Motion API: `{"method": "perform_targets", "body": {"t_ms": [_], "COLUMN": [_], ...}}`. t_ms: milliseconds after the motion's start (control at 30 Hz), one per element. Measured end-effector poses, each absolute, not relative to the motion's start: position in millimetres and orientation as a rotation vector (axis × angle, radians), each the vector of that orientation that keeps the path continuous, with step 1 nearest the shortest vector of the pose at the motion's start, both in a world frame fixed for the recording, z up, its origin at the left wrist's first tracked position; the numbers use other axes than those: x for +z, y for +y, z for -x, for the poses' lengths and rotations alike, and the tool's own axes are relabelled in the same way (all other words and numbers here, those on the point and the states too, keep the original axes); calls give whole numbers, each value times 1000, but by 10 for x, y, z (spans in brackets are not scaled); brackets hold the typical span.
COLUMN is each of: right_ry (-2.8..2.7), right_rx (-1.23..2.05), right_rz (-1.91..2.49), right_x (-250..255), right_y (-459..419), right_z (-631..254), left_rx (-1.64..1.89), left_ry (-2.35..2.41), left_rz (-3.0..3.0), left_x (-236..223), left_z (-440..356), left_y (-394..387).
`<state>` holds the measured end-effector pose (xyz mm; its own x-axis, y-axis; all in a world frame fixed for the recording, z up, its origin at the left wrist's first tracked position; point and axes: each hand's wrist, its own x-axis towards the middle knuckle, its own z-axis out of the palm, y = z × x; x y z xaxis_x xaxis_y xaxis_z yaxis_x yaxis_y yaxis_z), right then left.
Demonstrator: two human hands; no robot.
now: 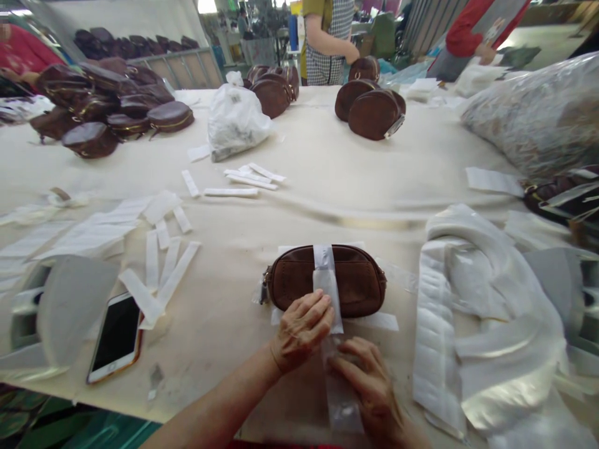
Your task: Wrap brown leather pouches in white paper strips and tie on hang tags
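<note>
A small brown bag (294, 280) lies on the table in front of me, a zip pull hanging at its left end. Across its middle runs a white wrapping strip (326, 280). My left hand (304, 327) presses on the bag's front edge and the strip, its fingers stretched out flat. Just nearer to me, my right hand (369, 383) has its thumb and fingers closed on a clear plastic strip (339, 399) that trails toward the table's front edge. White paper pieces (381, 321) stick out from under the bag.
Rolled white foam wrap (437, 330) lies on the right, a phone (115, 340) and loose white strips (171, 268) on the left. Brown bags (93, 106) are piled at the back left, others (374, 115) stand further back. A white plastic sack (238, 118) stands between. People work across the table.
</note>
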<state>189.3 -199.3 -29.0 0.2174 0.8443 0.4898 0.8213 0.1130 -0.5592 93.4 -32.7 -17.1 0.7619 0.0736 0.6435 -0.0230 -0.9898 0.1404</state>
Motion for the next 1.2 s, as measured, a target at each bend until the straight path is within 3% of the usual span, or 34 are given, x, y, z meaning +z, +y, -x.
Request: {"method": "perform_targets", "body": {"t_ms": [733, 1200], "right_ry": [-2004, -2241], "right_rx": [-112, -100], "right_rz": [1484, 1419], "right_x": [143, 834], "right_y": [-1903, -1478], "right_z": [-1776, -2219], "left_rx": [1202, 883], "left_ry": [-34, -100], "left_rz": [-2821, -2751], "left_x": [-279, -280], "left_z": [-968, -801], "left_y": [-366, -272]}}
